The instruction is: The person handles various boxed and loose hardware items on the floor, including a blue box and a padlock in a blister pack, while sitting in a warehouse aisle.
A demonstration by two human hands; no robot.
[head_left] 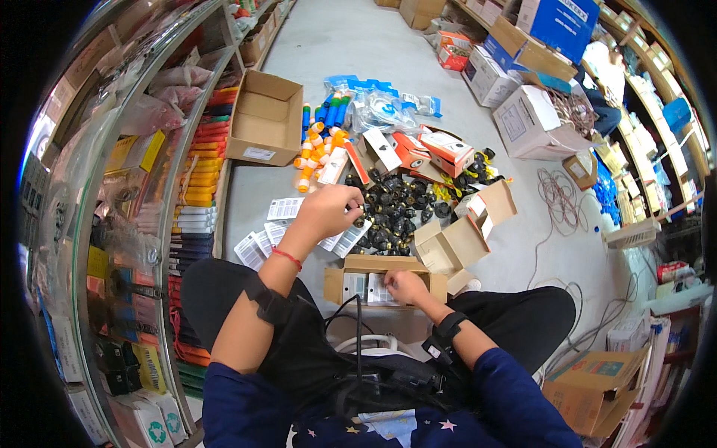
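Note:
My left hand point(335, 211) is raised over the near left side of a pile of black fittings point(392, 210) with brass-coloured parts. Its fingers are pinched on one small dark fitting point(359, 220), mostly hidden by the hand. Lower down, my right hand point(406, 287) reaches into an open cardboard box point(386, 262) between my legs. Its curled fingertips meet a printed packet point(379, 289) in that box; whether they grip it is not clear. A second packet point(354, 285) stands beside it. Several printed cards or packets point(255, 249) lie on the floor beneath my left forearm.
An opened carton point(448, 246) lies right of the pile. Orange-and-white boxes point(445, 150), orange cylinders point(305, 182) and blue ones point(336, 112) lie beyond. A cardboard box point(266, 115) stands by the left shelving point(168, 224). Coiled cable point(560, 201) lies right. A person point(605, 84) is at the far right.

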